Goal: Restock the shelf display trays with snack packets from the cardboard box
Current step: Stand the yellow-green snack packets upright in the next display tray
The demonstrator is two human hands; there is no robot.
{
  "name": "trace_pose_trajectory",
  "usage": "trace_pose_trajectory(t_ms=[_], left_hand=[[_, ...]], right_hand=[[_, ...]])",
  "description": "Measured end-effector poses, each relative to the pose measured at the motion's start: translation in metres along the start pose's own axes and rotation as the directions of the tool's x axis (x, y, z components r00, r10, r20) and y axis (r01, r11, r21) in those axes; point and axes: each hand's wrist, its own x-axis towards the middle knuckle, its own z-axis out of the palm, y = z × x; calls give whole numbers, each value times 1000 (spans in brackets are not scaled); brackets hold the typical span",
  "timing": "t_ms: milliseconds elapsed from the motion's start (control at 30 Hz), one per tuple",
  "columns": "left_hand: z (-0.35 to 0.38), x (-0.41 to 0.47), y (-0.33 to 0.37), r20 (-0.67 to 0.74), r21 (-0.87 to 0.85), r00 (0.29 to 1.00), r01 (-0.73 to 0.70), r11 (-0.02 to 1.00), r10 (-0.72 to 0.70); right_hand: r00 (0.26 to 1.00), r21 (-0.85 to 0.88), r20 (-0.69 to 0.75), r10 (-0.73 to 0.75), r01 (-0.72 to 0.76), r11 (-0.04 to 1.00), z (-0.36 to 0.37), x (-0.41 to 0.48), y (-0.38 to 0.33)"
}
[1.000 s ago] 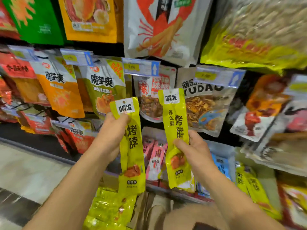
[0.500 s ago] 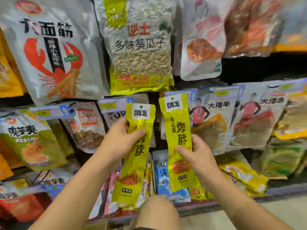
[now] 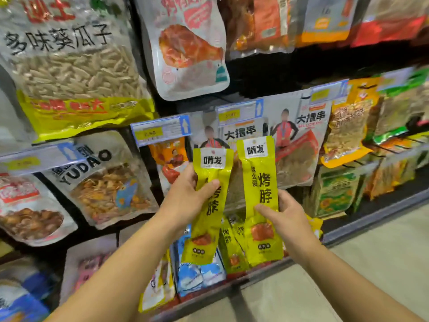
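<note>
My left hand [image 3: 185,196] grips a long yellow-green snack packet [image 3: 209,214] upright, thumb across its front. My right hand [image 3: 285,217] holds a second, matching yellow-green packet [image 3: 261,198] beside it, thumb on its front. Both packets hang in front of the shelf. Below them, more of the same yellow-green packets [image 3: 232,249] stand in the bottom display tray [image 3: 234,281], next to blue-and-white packets [image 3: 197,273]. The cardboard box is out of view.
Hanging bags fill the shelf: a sunflower seed bag [image 3: 69,66] upper left, a chicken leg pouch [image 3: 188,47] above, a YUDAO bag [image 3: 99,180] left, skewer bags [image 3: 299,140] behind my hands. Price tags [image 3: 160,131] jut forward. Pale floor [image 3: 371,263] lies lower right.
The view has swung right along the shelf. Both hands carried their packets along, staying side by side, and now hang over the tray of matching yellow-green packets.
</note>
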Motion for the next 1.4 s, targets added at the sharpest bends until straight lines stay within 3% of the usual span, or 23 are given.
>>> trace_pose_trajectory(t_ms=[333,433,600,767,933,1033,1200,1400], left_hand=[[70,39,-106,61,-13,939,341,940,-339],[79,46,-151,55,-96,886,463,881,-460],[87,53,-215,106,-211,770,635,743,-629],[106,63,-258,100,-155,647,760,631,-756],[125,90,-286,64,-194,574,810,554,-817],[129,109,-310,-64,-180,597,782,597,-800],[140,135,-326,-175,-329,593,717,615,-786],[162,144,-351,-104,-375,604,712,594,-790]], right_hand=[[974,70,-195,115,-103,992,-50,30,51],[966,114,-197,168,-147,982,-55,36,64],[955,35,-209,211,-208,977,-70,40,96],[947,-28,-192,257,-267,963,-88,43,119],[937,-35,-214,276,-290,956,-96,49,127],[932,-30,-218,289,-302,953,-98,51,129],[919,-17,-238,314,-328,945,-100,55,134],[900,-10,-236,366,-379,925,-101,64,144]])
